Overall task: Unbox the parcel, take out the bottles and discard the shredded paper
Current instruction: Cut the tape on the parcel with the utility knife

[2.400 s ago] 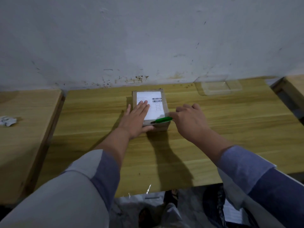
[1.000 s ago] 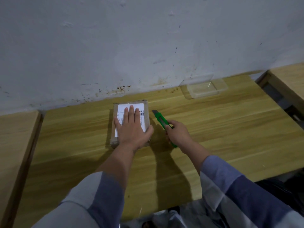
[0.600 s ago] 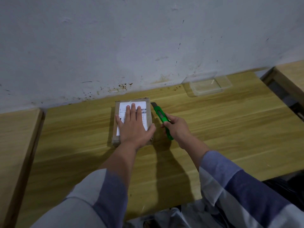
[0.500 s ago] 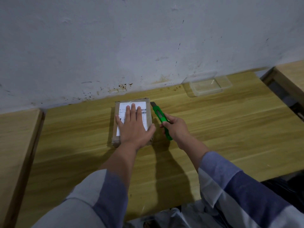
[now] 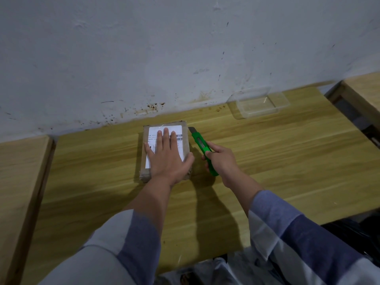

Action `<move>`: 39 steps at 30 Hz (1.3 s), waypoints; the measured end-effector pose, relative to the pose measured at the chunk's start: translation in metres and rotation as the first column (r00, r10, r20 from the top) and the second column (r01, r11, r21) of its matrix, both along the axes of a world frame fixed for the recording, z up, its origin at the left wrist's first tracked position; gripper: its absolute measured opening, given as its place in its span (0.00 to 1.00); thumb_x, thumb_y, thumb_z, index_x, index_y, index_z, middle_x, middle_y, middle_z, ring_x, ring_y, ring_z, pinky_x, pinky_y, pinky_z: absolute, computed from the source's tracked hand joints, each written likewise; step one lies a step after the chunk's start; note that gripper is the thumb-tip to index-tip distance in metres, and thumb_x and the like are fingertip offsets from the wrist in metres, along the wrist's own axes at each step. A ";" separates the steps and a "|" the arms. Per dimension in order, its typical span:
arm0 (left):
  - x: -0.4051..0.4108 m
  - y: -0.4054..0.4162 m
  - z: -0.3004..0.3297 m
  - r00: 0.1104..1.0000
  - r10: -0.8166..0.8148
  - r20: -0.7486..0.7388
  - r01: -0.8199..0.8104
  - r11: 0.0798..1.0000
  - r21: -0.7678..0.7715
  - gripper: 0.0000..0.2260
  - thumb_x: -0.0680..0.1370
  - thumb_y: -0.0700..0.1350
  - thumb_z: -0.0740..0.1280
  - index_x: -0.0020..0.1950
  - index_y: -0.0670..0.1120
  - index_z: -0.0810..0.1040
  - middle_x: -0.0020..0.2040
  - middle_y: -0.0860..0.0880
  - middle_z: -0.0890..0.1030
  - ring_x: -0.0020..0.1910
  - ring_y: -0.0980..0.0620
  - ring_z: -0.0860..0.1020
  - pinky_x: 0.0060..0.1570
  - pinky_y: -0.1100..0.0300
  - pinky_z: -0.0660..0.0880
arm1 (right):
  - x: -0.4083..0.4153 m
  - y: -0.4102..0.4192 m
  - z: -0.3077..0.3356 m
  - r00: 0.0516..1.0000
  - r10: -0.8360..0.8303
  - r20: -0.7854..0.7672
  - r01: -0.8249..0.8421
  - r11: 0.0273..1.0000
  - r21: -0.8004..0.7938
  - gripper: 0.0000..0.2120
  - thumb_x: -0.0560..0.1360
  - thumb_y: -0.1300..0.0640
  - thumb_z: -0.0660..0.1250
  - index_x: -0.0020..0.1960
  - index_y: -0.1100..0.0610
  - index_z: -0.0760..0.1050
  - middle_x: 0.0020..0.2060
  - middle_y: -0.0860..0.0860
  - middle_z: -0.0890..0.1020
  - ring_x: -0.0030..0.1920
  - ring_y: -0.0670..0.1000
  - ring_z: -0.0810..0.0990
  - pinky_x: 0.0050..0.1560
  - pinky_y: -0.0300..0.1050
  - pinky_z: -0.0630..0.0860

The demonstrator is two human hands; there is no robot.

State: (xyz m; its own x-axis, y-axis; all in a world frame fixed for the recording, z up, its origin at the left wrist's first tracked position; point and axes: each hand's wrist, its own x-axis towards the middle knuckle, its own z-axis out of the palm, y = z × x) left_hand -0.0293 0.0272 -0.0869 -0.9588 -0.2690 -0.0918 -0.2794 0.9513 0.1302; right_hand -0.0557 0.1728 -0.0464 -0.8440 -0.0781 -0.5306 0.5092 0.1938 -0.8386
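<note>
While the left hand (image 5: 168, 159) lies flat on the parcel (image 5: 185, 138), right fingers (image 5: 213, 150) grip a cutter (image 5: 200, 144) over the wooden table (image 5: 287, 161).

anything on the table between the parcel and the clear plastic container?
Only the blade end of the green box cutter, right beside the parcel. Past that, the head view shows bare wooden table up to the clear container.

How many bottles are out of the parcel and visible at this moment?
0. The parcel lies closed on the table under the flat left hand; the right hand holds a green cutter along its right side. Any bottles would be hidden inside.
</note>
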 end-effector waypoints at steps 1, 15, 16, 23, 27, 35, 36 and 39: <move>0.000 0.001 0.000 1.000 0.003 0.000 -0.003 1.000 -0.001 0.37 0.76 0.66 0.47 0.79 0.47 0.42 0.79 0.48 0.40 0.78 0.48 0.37 0.72 0.34 0.41 | -0.001 -0.001 0.000 1.000 -0.011 0.004 0.011 1.000 0.006 0.20 0.79 0.63 0.59 0.69 0.49 0.70 0.36 0.50 0.80 0.30 0.48 0.72 0.32 0.41 0.72; 0.000 0.001 0.000 1.000 0.006 -0.011 -0.006 1.000 0.007 0.36 0.77 0.65 0.48 0.79 0.46 0.44 0.80 0.48 0.41 0.78 0.48 0.39 0.72 0.35 0.41 | 0.005 0.001 -0.005 0.999 0.049 -0.003 -0.048 0.998 0.036 0.21 0.78 0.64 0.60 0.69 0.49 0.70 0.37 0.50 0.79 0.30 0.49 0.72 0.32 0.42 0.72; 0.000 0.000 0.001 1.000 0.004 -0.009 -0.004 1.000 0.007 0.36 0.77 0.64 0.48 0.79 0.46 0.44 0.80 0.48 0.41 0.78 0.48 0.39 0.73 0.35 0.41 | 0.005 0.001 -0.005 0.999 0.053 -0.005 -0.053 0.998 0.038 0.21 0.78 0.64 0.59 0.69 0.49 0.70 0.36 0.50 0.79 0.30 0.49 0.72 0.32 0.42 0.72; -0.001 -0.002 0.002 1.000 0.016 0.022 -0.016 1.000 0.006 0.27 0.82 0.56 0.43 0.79 0.48 0.43 0.79 0.49 0.40 0.78 0.50 0.38 0.73 0.37 0.40 | 0.017 0.010 -0.008 0.993 0.107 -0.053 -0.101 0.990 0.102 0.21 0.78 0.64 0.60 0.68 0.49 0.71 0.34 0.49 0.78 0.31 0.49 0.73 0.37 0.47 0.73; -0.002 -0.001 0.002 0.999 0.017 0.045 -0.016 1.000 -0.008 0.27 0.82 0.56 0.42 0.78 0.48 0.41 0.79 0.49 0.39 0.77 0.50 0.37 0.73 0.36 0.40 | 0.026 0.014 -0.007 0.992 0.106 -0.064 -0.098 0.989 0.106 0.21 0.78 0.64 0.60 0.68 0.50 0.71 0.34 0.48 0.78 0.31 0.48 0.72 0.39 0.47 0.74; -0.003 -0.001 0.002 0.997 0.022 0.070 -0.021 1.000 -0.015 0.27 0.82 0.57 0.42 0.78 0.48 0.41 0.79 0.49 0.38 0.77 0.50 0.37 0.73 0.36 0.39 | 0.043 0.022 -0.006 0.985 0.151 -0.087 -0.137 0.980 0.144 0.21 0.77 0.63 0.60 0.68 0.49 0.71 0.46 0.49 0.78 0.32 0.44 0.72 0.35 0.38 0.71; -0.003 -0.001 0.001 0.997 0.022 0.071 -0.021 1.000 -0.016 0.27 0.82 0.57 0.42 0.78 0.48 0.41 0.79 0.49 0.39 0.77 0.50 0.37 0.73 0.36 0.40 | 0.045 0.023 -0.005 0.984 0.154 -0.090 -0.140 0.980 0.144 0.21 0.77 0.63 0.60 0.68 0.50 0.71 0.46 0.49 0.78 0.32 0.43 0.72 0.34 0.37 0.70; -0.003 -0.001 0.001 0.997 0.020 0.071 -0.019 1.000 -0.011 0.28 0.82 0.58 0.41 0.79 0.48 0.41 0.79 0.49 0.39 0.77 0.50 0.37 0.73 0.36 0.39 | 0.051 0.025 -0.005 0.980 0.171 -0.101 -0.154 0.975 0.160 0.21 0.77 0.63 0.60 0.68 0.50 0.71 0.46 0.49 0.78 0.31 0.44 0.72 0.32 0.36 0.70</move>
State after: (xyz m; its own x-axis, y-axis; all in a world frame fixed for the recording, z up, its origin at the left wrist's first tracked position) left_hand -0.0325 0.0258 -0.0859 -0.9445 -0.2886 -0.1567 -0.3059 0.9468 0.0997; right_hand -0.0049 0.1982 -0.0509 -0.8819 -0.1453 -0.4486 0.3641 0.3946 -0.8436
